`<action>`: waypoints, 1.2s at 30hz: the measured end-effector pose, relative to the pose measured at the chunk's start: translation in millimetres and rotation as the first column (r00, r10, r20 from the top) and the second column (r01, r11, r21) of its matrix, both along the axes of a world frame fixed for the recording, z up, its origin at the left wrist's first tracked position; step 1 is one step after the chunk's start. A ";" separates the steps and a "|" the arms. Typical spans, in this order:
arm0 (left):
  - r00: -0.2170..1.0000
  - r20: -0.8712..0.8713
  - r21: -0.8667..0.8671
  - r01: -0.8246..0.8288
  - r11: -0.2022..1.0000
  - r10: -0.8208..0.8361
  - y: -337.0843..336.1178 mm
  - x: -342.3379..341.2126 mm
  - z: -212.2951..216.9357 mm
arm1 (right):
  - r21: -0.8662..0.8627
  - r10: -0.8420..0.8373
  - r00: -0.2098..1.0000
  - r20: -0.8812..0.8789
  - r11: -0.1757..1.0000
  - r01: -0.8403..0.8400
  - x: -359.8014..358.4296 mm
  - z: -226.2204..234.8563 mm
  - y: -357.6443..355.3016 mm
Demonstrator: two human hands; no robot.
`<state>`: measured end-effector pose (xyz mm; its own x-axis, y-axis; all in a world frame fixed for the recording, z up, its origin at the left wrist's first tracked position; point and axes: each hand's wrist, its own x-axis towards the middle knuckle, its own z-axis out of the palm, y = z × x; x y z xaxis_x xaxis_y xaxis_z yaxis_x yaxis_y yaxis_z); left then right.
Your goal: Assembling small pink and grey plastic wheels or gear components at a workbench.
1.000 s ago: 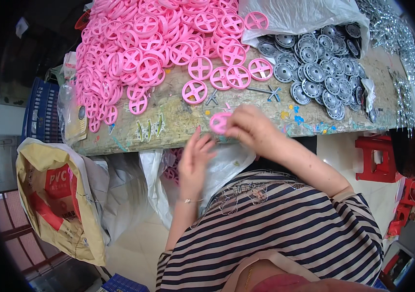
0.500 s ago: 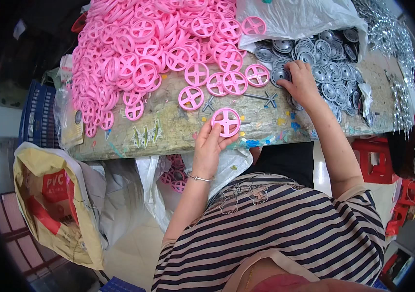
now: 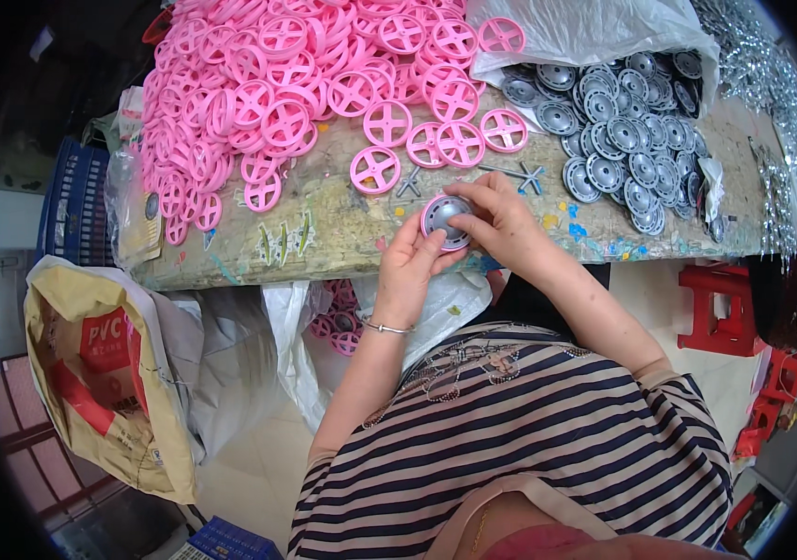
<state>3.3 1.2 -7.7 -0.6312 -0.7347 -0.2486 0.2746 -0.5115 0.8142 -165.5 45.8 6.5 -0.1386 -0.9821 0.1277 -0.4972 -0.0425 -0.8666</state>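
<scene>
In my left hand (image 3: 406, 268) is a pink wheel (image 3: 455, 247), gripped by its edge above the table's front edge. A round grey hubcap (image 3: 438, 217) lies over the wheel's face, so the spokes are hidden. My right hand (image 3: 510, 229) is closed on the hubcap, with fingers at its far edge and the thumb on its face. Past my hands, several loose pink wheels (image 3: 376, 171) lie in front of a big heap of pink wheels (image 3: 268, 79). To the right spreads a pile of grey hubcaps (image 3: 639, 140), partly inside a white plastic bag (image 3: 594, 33).
Grey star-ended pieces (image 3: 530, 177) lie on the worn table (image 3: 342, 245). Silver tinsel (image 3: 762, 93) hangs at the far right. Below the table are an open yellow-lined sack (image 3: 53, 373) at left, a white bag (image 3: 291, 341) with pink wheels and a red stool (image 3: 720, 308).
My right hand has moved from the hubcap pile to my left hand, bringing a grey hubcap onto the pink wheel. The left hand keeps its hold on the wheel.
</scene>
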 end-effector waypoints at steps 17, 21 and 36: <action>0.903 0.312 -0.415 -0.150 0.897 0.296 22.7 47.5 -1.4 | 0.037 -0.082 0.995 0.048 0.996 0.081 -12.9 4.7 -8.9; 0.786 0.453 -0.400 -0.244 0.884 0.422 34.8 121.5 -19.3 | -0.385 -0.308 0.819 -0.484 0.916 0.117 -32.4 -9.1 -44.3; 0.986 -0.068 -0.316 -0.166 0.934 0.153 13.2 15.5 9.5 | -0.159 0.140 0.904 -0.405 0.962 -0.220 10.8 35.2 -0.6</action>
